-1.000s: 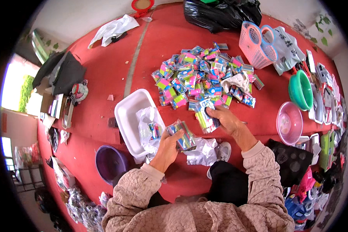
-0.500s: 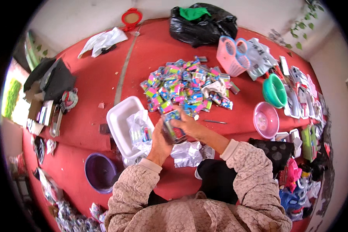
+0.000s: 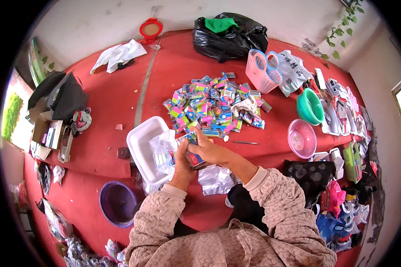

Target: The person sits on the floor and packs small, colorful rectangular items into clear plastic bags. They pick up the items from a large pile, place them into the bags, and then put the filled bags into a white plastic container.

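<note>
Both hands are closed around a small stack of flat packets (image 3: 194,159), blue and red on the face that shows. My left hand (image 3: 182,169) cups the stack from the left, and my right hand (image 3: 213,153) lies over its upper right side, so the fingers partly hide it. Just beyond is a pile of similar colourful wrapped packets (image 3: 216,104) on the red surface. To the left of my hands stands a white plastic tub (image 3: 137,147) with a clear plastic bag (image 3: 160,144) in it. Silvery plastic bags (image 3: 214,180) lie beneath my right forearm.
A purple basin (image 3: 117,202) stands at lower left. Toward the right are a pink basin (image 3: 302,139), a green basin (image 3: 310,107) and a pink basket (image 3: 263,73). A black plastic bag (image 3: 229,38) lies at the back. A pen-like stick (image 3: 246,143) lies right of my hands.
My hands have turned the stack, and a red and blue face now shows lower between them. My right hand has closed further over it. The whole view has shifted slightly.
</note>
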A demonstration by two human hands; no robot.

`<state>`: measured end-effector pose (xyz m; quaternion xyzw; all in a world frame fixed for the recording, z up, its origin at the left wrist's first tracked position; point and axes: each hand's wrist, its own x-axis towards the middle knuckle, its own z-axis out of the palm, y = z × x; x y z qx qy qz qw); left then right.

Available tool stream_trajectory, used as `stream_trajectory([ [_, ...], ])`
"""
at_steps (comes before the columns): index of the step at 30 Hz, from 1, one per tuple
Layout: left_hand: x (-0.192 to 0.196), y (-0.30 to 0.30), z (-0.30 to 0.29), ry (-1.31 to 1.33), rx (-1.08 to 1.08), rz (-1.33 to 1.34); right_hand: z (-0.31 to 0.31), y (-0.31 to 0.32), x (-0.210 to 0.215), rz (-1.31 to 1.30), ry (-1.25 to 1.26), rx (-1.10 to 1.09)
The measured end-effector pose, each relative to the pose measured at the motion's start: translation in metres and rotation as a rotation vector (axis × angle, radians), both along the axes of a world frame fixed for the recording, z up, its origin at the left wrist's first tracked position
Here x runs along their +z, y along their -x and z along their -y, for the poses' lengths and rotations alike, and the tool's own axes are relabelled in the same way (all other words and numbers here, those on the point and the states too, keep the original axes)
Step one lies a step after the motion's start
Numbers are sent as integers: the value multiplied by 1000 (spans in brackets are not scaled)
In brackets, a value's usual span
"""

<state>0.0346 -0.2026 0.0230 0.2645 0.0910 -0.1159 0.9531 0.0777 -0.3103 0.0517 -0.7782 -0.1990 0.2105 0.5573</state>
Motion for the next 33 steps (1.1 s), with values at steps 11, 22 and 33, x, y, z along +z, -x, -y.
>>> stream_trajectory([
  [11,26,-7,-13,-234,100,-80,31,-13,9,-742,-467,-13],
  [22,-26,-17,-73,-2286,-926,181,31,-35,-42,-817,-351,-99],
  [33,-33,-5,-119,-2461,-844,26,-9,-41,-47,-941,-102,175],
])
